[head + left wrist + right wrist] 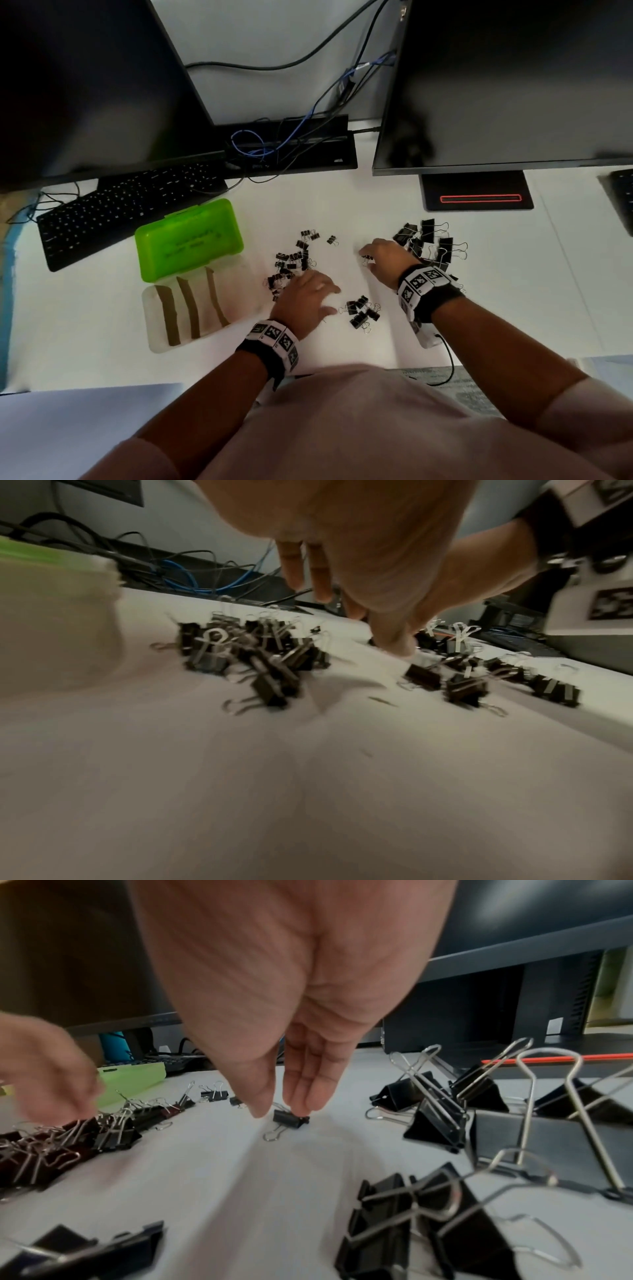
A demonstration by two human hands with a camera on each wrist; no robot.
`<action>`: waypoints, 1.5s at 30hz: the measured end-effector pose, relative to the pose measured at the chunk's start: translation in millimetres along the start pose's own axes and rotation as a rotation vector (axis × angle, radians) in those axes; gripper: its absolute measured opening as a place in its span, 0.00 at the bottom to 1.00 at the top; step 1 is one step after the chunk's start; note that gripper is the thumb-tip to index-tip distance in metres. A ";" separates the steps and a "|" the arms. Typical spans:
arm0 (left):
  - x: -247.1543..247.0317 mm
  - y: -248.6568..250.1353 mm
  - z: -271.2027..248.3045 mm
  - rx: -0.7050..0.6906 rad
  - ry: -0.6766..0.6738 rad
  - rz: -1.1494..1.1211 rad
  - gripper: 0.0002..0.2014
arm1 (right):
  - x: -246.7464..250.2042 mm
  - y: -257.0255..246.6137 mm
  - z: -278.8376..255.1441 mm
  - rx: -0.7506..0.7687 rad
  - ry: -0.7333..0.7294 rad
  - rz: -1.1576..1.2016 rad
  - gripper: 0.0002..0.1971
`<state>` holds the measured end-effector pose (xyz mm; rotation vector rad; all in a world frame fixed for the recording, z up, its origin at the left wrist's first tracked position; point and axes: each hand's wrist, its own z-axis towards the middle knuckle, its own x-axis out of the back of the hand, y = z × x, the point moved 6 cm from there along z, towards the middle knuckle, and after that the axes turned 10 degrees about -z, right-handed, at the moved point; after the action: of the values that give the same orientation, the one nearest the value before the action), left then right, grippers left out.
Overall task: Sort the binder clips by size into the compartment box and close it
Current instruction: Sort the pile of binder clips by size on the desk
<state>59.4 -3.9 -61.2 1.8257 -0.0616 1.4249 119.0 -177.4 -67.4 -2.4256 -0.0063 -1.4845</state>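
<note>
Right hand (291,1031) down over one small binder clip (289,1119) lying alone on the white desk (342,212) — fingertips (308,1104) touching its far end, thumb just beside its near end, not closed round it. Left hand (305,296) spread flat with straight fingers, holding nothing, at the near edge of the small-clip pile (291,263); blurred in the wrist views. Medium clips (361,311) in a loose cluster on the desk between the two wrists. Large clips (430,245) heaped just behind and right of the right hand. Compartment box (191,308) at left of the small-clip pile, well apart from the right hand — green lid (188,240) open and standing up behind a clear base, brown dividers (190,308) splitting the base into compartments, no clip visible inside. Black keyboard (120,216) behind the box, two dark monitors (507,85) at the back, cables (267,144) between them.
</note>
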 end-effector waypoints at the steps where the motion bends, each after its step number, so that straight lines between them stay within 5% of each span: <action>1: -6.0 12.2 1.4 -0.074 -0.039 -0.013 0.18 | -0.8 -0.3 0.6 0.003 -0.006 -0.005 0.18; 7: -41.1 51.5 5.3 -0.288 -0.226 0.221 0.17 | 0.8 -1.7 -8.5 0.078 0.041 0.045 0.19; 12: -45.7 58.6 6.7 -0.340 -0.158 0.207 0.08 | 12.4 11.0 -30.3 0.083 0.173 0.143 0.13; 16: -43.8 78.0 15.5 -0.388 -0.144 0.113 0.09 | 23.9 47.2 -52.5 -0.069 0.320 0.279 0.11; 21: -43.6 78.7 46.1 -0.065 -0.141 -0.351 0.09 | 32.0 91.2 -79.2 -0.259 0.350 0.423 0.09; 27: -42.7 78.7 77.2 0.251 -0.092 -0.656 0.17 | 9.8 56.4 -94.9 -0.052 -0.014 0.485 0.11; 32: -41.8 72.7 94.1 0.180 -0.196 -0.530 0.27 | 3.8 53.9 -91.2 -0.061 0.105 0.234 0.05; 36: -24.6 44.6 103.3 0.103 -0.045 -0.304 0.28 | -10.0 57.7 -89.1 -0.116 0.009 0.105 0.10; 45: -34.7 28.0 81.8 0.204 -0.360 -0.242 0.14 | -20.2 61.3 -78.5 -0.141 -0.095 -0.023 0.10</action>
<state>98.0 -86.9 -78.2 2.1584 0.1235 0.9534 50.9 -252.8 -67.0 -2.6143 0.0519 -1.4228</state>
